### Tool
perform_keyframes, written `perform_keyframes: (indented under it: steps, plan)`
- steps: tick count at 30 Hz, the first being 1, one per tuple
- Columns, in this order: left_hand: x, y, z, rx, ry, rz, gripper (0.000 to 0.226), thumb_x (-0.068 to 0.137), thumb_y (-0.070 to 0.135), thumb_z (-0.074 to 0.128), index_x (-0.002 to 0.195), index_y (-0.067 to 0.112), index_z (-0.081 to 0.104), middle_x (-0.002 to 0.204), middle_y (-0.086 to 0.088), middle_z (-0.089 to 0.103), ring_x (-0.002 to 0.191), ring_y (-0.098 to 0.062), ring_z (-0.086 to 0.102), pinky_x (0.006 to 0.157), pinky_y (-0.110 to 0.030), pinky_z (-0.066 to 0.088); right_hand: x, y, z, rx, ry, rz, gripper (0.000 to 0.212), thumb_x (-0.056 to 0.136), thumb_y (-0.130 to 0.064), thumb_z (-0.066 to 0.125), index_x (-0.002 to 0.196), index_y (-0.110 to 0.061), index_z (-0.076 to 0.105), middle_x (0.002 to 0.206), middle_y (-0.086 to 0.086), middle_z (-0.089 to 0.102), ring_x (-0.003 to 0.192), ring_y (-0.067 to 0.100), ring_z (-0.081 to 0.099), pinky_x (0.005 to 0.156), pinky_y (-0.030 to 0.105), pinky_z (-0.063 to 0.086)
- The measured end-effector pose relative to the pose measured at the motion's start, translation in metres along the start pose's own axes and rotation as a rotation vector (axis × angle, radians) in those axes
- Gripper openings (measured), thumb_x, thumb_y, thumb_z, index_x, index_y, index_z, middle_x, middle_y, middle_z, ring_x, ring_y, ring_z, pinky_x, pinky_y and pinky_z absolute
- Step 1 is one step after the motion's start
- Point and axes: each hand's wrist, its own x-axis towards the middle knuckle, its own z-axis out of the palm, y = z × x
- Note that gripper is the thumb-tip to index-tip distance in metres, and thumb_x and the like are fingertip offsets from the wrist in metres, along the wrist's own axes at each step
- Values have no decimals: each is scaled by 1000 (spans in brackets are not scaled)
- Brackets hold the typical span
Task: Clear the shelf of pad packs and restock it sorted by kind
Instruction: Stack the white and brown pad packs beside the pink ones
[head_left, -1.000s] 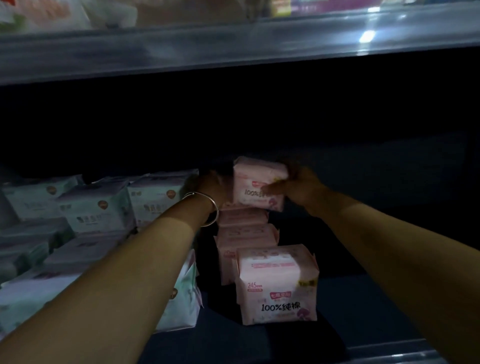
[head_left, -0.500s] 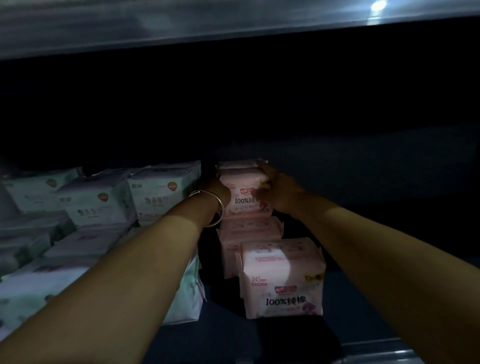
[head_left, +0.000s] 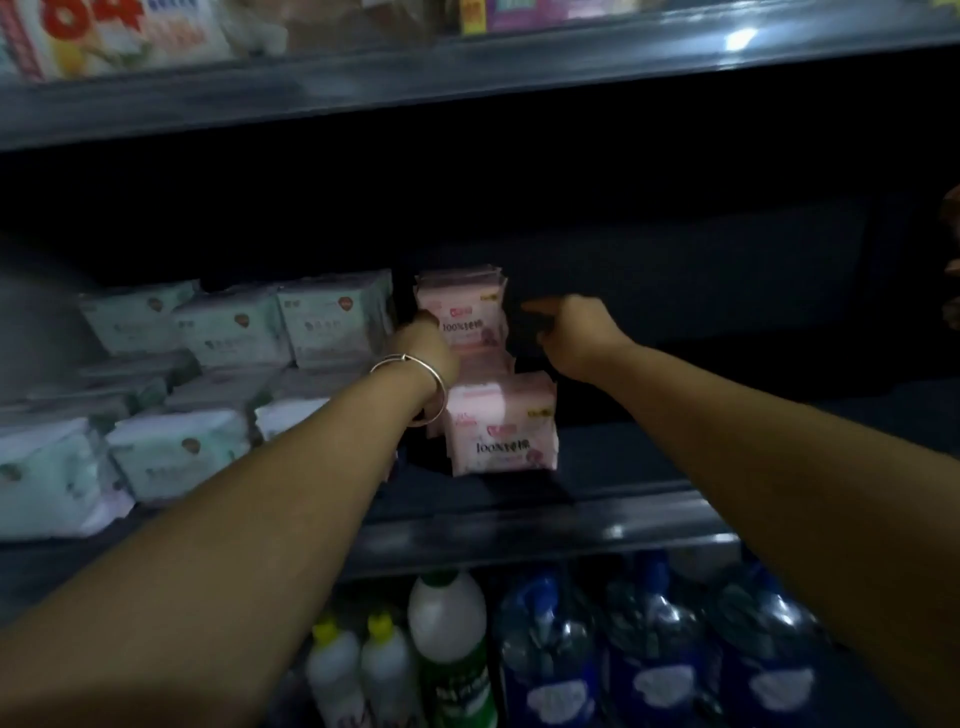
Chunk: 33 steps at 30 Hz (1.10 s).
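Frame centre: left hand (head_left: 423, 345) fingers touching top pink plastic pad pack (head_left: 462, 317); right hand (head_left: 574, 332) beside it, loosely open, holding nothing.

Pink pad packs (head_left: 462, 317) stacked beside green packs (head_left: 234, 332).

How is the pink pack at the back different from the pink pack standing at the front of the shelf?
The back pink pack sits high on top of a pink stack; the front pink pack stands lower, on the shelf near its edge. The left hand touches the back pack; no hand touches the front one. Both are pink with the same printed label.
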Motion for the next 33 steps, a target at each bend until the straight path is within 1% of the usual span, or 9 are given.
perform_keyframes:
  steps: [3,7,10,14,20,25,28,30,33]
  plan:
    - [-58,2,3,-42,102,67,51,84,-6,46,135,3,40,136,-19,43,122,-35,45,104,-36,38,-55,11,-8,5,78,-60,46,91,0,50,136,-13,50,137,10,52,123,29,51,104,35,42]
    - [-140,-3,29,-67,158,155,51,76,-8,49,126,1,45,134,-21,38,121,-37,43,104,-39,36,-147,44,-7,-48,134,-141,45,88,2,49,130,-11,55,125,12,59,117,29,51,99,32,39]
    - [-202,-8,66,-31,24,208,51,75,-7,52,125,2,46,130,-20,41,120,-37,42,103,-40,36,-214,85,0,-64,47,-135,41,86,0,53,126,-9,58,122,13,61,113,30,54,96,32,39]
    - [-273,-5,118,13,-250,229,51,80,2,58,129,5,44,129,-18,40,120,-34,43,103,-37,36,-285,142,-4,-77,-108,-38,40,87,-5,60,127,-10,58,123,13,61,112,29,57,95,36,45]
    - [-332,22,174,115,-567,267,61,81,15,69,135,9,39,136,-15,37,124,-30,42,105,-34,36,-349,214,-16,-93,-306,112,55,85,-12,69,136,-13,48,130,11,56,111,26,58,89,31,48]
    - [-333,27,215,140,-666,315,63,81,13,68,136,10,37,140,-12,36,126,-26,40,102,-31,36,-362,263,2,-195,-503,156,82,75,-19,79,144,-18,35,146,5,41,129,24,44,104,35,40]
    - [-328,16,247,155,-710,291,69,80,12,68,140,14,34,143,-10,33,131,-26,35,106,-31,32,-367,289,29,-268,-607,205,104,69,-25,82,150,-27,17,158,1,14,143,28,19,116,45,24]
    - [-324,12,267,163,-736,283,72,79,15,69,141,16,31,144,-10,30,133,-27,31,109,-33,29,-368,302,45,-277,-673,245,116,66,-26,83,151,-32,4,160,-2,-3,146,29,5,118,51,15]
    - [-315,7,292,188,-765,292,81,77,20,72,144,16,26,147,-10,25,136,-29,25,111,-35,25,-365,316,59,-201,-725,292,125,65,-20,84,149,-34,-7,159,-3,-13,146,28,-2,118,49,13]
